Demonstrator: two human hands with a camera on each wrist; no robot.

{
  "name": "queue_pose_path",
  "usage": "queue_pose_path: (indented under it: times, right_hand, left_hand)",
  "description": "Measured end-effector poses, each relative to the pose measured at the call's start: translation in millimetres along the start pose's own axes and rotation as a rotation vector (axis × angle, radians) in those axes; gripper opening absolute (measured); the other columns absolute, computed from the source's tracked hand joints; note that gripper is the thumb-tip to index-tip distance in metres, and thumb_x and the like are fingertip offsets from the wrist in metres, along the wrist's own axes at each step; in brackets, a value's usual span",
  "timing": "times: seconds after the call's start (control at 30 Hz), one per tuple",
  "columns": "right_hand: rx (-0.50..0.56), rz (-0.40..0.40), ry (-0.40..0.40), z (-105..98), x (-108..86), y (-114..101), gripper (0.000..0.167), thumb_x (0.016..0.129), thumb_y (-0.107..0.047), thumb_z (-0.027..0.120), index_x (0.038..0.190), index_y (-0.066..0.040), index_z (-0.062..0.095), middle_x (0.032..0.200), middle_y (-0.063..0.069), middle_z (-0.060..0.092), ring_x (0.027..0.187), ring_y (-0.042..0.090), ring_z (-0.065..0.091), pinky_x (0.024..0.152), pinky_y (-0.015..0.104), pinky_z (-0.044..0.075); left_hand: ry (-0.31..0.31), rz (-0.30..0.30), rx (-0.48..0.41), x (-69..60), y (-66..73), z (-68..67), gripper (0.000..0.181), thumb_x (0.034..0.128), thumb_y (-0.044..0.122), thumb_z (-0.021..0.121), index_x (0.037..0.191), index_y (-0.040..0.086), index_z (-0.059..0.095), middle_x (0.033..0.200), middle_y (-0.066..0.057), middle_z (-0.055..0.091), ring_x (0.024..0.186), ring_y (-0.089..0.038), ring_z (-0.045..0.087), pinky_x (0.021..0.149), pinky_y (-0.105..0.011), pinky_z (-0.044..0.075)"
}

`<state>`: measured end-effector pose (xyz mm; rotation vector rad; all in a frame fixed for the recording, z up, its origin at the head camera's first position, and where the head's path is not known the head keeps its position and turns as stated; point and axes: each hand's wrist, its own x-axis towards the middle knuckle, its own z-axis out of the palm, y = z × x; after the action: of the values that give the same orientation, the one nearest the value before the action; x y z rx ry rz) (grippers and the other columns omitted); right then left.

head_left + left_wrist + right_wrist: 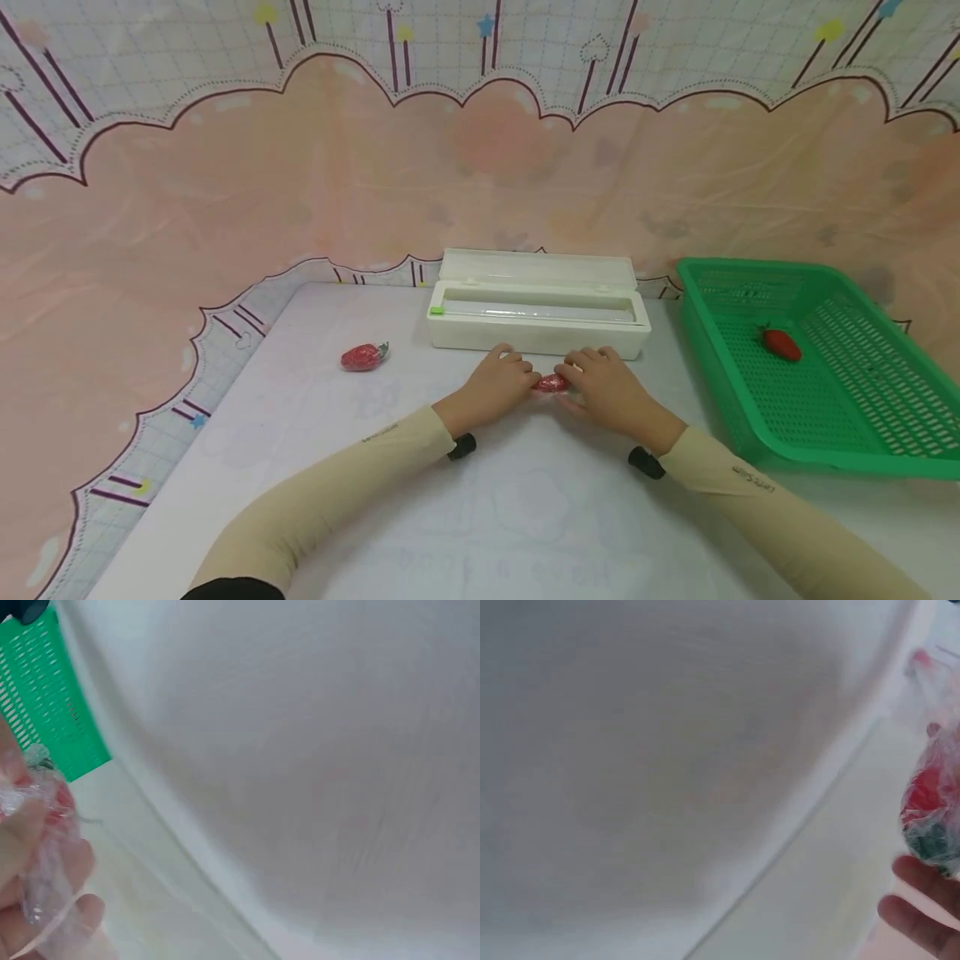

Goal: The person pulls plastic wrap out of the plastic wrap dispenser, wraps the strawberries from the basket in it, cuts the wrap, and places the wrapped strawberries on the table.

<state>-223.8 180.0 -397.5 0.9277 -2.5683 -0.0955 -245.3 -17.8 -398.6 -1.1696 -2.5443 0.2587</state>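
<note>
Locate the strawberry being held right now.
In the head view, slightly right of centre, the film-covered strawberry is between the left hand and right hand, in front of the white box, left of the green basket.

White table
A wrapped strawberry lies left, an open box farther back, a green basket right.

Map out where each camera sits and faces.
Head: on the head, forward and down at the table; left hand, right hand, sleeves show.
Left wrist: on that wrist, toward the plastic-wrapped strawberry; fingers at left edge.
Right wrist: on that wrist, toward the same strawberry; fingers at right edge.
Both wrist views share that strawberry.
</note>
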Motion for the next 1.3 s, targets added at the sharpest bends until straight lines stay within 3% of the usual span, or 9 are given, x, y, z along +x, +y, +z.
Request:
queue_pose_path:
  times: [0.3,0.43,0.5,0.67,0.83,0.97,1.07,1.2,1.3]
  right_hand:
    - [0.189,0.104,0.108,-15.4,5.9,10.7,0.035,0.076,-0.033,0.076,0.099,-0.007,0.069,0.09,0.007,0.071,0.087,0.024,0.063,0.082,0.046,0.047]
    - [0.28,0.182,0.09,-19.9,8.0,13.7,0.034,0.078,-0.031,0.075,0.1,-0.006,0.069,0.093,0.007,0.071,0.086,0.023,0.062,0.081,0.044,0.047]
    - [0.316,0.208,0.079,-22.2,9.4,13.9,0.033,0.079,-0.03,0.074,0.101,-0.006,0.069,0.093,0.007,0.071,0.085,0.022,0.061,0.08,0.043,0.047]
    - [0.361,0.234,0.062,-26.5,13.0,11.9,0.035,0.079,-0.029,0.074,0.103,-0.005,0.069,0.094,0.007,0.071,0.086,0.022,0.061,0.079,0.041,0.049]
    - [0.404,0.2,0.054,-29.0,18.1,4.5,0.035,0.079,-0.029,0.074,0.104,-0.005,0.068,0.095,0.008,0.071,0.087,0.022,0.063,0.079,0.039,0.053]
    - [0.391,0.157,0.042,-29.4,20.4,-1.1,0.036,0.081,-0.028,0.072,0.108,-0.004,0.067,0.097,0.009,0.071,0.091,0.024,0.063,0.083,0.041,0.052]
    - [0.38,0.151,0.021,-29.9,18.7,-3.9,0.041,0.081,-0.032,0.072,0.111,-0.004,0.066,0.1,0.009,0.07,0.096,0.025,0.062,0.088,0.045,0.049]
    - [0.349,0.134,-0.005,-29.8,16.4,-6.8,0.057,0.073,-0.044,0.076,0.112,-0.005,0.064,0.101,0.008,0.068,0.099,0.025,0.06,0.092,0.049,0.045]
    - [0.302,0.122,0.026,-28.6,17.0,-8.2,0.056,0.07,-0.041,0.08,0.11,-0.006,0.065,0.098,0.007,0.069,0.096,0.024,0.06,0.092,0.049,0.044]
  left_hand:
    - [0.126,-0.122,-0.274,-12.5,-19.0,-16.5,0.026,0.0914,0.035,0.058,0.104,0.016,0.072,0.093,0.003,0.073,0.095,-0.014,0.065,0.099,-0.037,0.042]
    - [0.164,-0.102,-0.39,-19.8,-25.4,-17.7,0.028,0.0967,0.024,0.047,0.11,0.013,0.069,0.099,0.0,0.072,0.099,-0.017,0.063,0.103,-0.037,0.039]
    - [0.184,-0.069,-0.438,-22.5,-27.6,-19.0,0.029,0.0937,0.015,0.046,0.111,0.01,0.068,0.098,-0.002,0.071,0.099,-0.018,0.061,0.104,-0.037,0.037]
    - [0.309,-0.013,-0.446,-22.6,-32.1,-18.0,0.021,0.0872,0.017,0.059,0.103,0.011,0.072,0.085,0.003,0.071,0.087,-0.014,0.061,0.101,-0.036,0.04]
    - [0.434,-0.056,-0.409,-15.8,-33.1,-13.8,0.024,0.0774,0.036,0.075,0.083,0.014,0.068,0.072,0.006,0.067,0.073,-0.011,0.058,0.094,-0.036,0.045]
    - [0.403,-0.129,-0.401,-11.3,-31.5,-12.7,0.036,0.0784,0.04,0.073,0.098,0.012,0.062,0.082,0.003,0.067,0.079,-0.013,0.06,0.094,-0.036,0.044]
    - [0.343,-0.124,-0.386,-10.0,-29.9,-13.4,0.037,0.0817,0.038,0.069,0.109,0.013,0.062,0.096,0.002,0.069,0.093,-0.014,0.064,0.099,-0.039,0.042]
    - [0.319,-0.083,-0.345,-9.7,-28.5,-14.1,0.027,0.0825,0.036,0.068,0.099,0.015,0.065,0.095,0.003,0.07,0.096,-0.013,0.064,0.103,-0.041,0.04]
    - [0.317,-0.069,-0.338,-9.8,-27.9,-15.1,0.026,0.0823,0.037,0.068,0.096,0.015,0.064,0.092,0.003,0.069,0.093,-0.012,0.064,0.102,-0.04,0.041]
